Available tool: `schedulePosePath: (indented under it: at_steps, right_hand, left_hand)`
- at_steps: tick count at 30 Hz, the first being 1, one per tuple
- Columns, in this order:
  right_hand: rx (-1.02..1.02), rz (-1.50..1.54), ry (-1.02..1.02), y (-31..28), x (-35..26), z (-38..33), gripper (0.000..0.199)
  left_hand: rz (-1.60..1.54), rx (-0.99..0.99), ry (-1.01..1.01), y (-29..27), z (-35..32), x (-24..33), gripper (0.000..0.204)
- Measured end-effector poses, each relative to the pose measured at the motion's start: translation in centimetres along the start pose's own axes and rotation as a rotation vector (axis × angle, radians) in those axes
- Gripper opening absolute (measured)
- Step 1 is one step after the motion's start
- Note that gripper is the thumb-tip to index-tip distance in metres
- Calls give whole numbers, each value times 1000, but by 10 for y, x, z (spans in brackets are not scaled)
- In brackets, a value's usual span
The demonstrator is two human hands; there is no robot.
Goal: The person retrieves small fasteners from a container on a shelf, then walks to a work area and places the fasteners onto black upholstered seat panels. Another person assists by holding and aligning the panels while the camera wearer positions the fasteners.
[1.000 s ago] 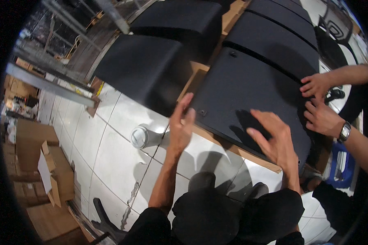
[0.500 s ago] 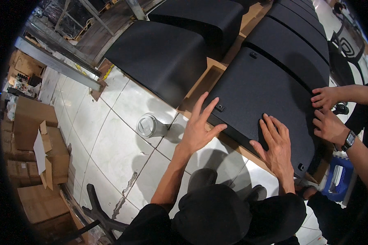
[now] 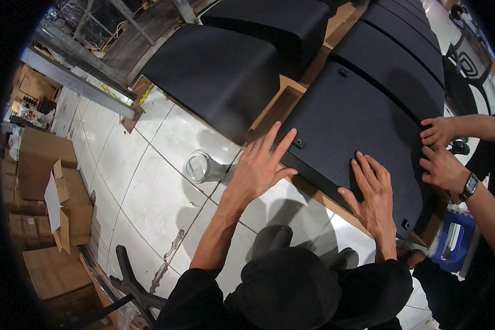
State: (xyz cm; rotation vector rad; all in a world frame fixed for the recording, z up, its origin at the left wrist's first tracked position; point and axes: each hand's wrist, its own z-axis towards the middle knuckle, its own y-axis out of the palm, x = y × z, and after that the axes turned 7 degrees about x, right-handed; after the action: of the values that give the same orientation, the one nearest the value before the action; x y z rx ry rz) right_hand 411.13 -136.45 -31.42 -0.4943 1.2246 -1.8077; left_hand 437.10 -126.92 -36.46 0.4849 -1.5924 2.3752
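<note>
A large black textured cabinet [image 3: 363, 126], which looks like a speaker cabinet, lies in front of me with small dark fittings near its corners. My left hand [image 3: 258, 165] is open at its left corner, fingertips beside a corner fitting [image 3: 298, 143]. Its thumb is stretched out along the near edge. My right hand [image 3: 374, 190] rests open on the cabinet near the front edge, fingers spread and holding nothing. On the right, another person's two hands [image 3: 444, 166] touch the cabinet's far right side; a watch is on one wrist.
More black cabinets [image 3: 390, 49] stand in a row behind, and others [image 3: 220, 71] to the left, with wooden strips [image 3: 286, 99] between. A lidded cup [image 3: 198, 167] stands on the tiled floor. Cardboard boxes [image 3: 47, 165], a chair base [image 3: 132, 291] and a blue case [image 3: 454, 239] are around.
My left hand has drawn slightly left, its thumb moving away from the cabinet's near edge. My right hand and the other person's hands have hardly moved.
</note>
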Motion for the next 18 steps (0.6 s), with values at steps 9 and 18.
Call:
schedulePosePath:
  at_steps: [9,18]
  right_hand:
    - [-67,151,68,-2,2,0,58]
    - [9,89,-13,2,0,-5,51]
  left_hand:
    - [158,-99,-16,-11,1,8,87]
    - [-140,-56,-120,-7,-11,4,94]
